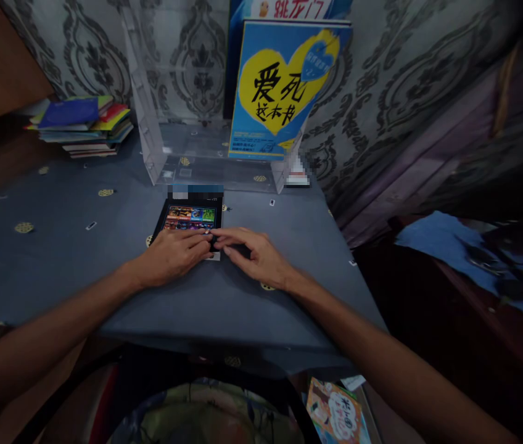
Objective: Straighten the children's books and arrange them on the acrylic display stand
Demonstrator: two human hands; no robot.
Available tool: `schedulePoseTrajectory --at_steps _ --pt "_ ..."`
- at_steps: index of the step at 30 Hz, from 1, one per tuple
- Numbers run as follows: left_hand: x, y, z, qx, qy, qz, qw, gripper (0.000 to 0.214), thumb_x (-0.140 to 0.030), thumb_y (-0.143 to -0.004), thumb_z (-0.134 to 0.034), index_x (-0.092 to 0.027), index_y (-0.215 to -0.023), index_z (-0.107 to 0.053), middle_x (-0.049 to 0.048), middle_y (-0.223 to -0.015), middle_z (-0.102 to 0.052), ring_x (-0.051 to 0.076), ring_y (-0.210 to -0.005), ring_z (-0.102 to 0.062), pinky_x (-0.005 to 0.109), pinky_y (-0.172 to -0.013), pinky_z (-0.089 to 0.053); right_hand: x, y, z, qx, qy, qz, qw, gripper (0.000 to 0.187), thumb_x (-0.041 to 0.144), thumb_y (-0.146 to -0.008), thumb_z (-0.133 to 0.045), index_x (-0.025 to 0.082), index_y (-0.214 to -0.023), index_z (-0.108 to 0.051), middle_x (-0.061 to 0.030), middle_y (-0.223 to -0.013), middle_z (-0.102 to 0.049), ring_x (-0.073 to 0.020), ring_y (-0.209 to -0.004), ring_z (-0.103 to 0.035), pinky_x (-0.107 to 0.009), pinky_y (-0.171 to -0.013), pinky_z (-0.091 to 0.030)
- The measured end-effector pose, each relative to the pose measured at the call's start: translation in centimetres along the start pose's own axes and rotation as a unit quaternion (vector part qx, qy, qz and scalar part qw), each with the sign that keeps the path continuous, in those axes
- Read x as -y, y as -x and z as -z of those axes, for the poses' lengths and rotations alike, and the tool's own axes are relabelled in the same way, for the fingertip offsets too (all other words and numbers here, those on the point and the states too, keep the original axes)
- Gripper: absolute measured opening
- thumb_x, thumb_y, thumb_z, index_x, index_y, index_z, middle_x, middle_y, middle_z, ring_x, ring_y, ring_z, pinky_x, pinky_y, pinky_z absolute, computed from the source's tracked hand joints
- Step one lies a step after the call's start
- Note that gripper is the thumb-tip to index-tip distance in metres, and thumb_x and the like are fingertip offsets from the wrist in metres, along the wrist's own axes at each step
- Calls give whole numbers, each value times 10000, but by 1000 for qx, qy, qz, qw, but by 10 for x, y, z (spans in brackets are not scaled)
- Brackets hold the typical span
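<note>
A thin dark booklet point(190, 204), or something like it, lies on the table with rows of small colourful pictures on its face. My left hand point(176, 254) rests across its lower part, fingers stretched out to the right. From the other side, my right hand point(256, 254) reaches over the booklet's lower right edge, its index finger extended and thumb apart. The fingertips of both hands meet there. The lower part of the booklet is hidden under my fingers, and whether anything small is between them cannot be made out.
Behind the booklet stands a clear plastic rack point(150, 148) holding a blue book with a yellow heart point(266, 92). A stack of books point(83, 126) sits at the back left of the patterned tablecloth point(71, 246). Below the front edge, at right, lies an orange book point(335, 413).
</note>
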State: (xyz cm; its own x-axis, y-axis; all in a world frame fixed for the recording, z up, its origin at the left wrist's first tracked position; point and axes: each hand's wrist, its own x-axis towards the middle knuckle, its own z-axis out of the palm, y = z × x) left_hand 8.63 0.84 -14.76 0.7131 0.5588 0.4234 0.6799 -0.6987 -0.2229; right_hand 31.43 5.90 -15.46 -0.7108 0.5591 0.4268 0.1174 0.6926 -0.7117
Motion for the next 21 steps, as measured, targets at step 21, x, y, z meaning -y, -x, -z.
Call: schedulePoseTrajectory --at_steps 21 --pt "-1 2 0 22 0 4 1000 240 -202 -1027 -405 -151 -943 -623 85 -1019 -752 211 -922 -723 307 -742 -571 1 2 2 3 -21 -32 999 393 151 -920 -519 216 -1296 -611 -47 -1069 -773 -188 -1023 -719 -383 -937 -564"
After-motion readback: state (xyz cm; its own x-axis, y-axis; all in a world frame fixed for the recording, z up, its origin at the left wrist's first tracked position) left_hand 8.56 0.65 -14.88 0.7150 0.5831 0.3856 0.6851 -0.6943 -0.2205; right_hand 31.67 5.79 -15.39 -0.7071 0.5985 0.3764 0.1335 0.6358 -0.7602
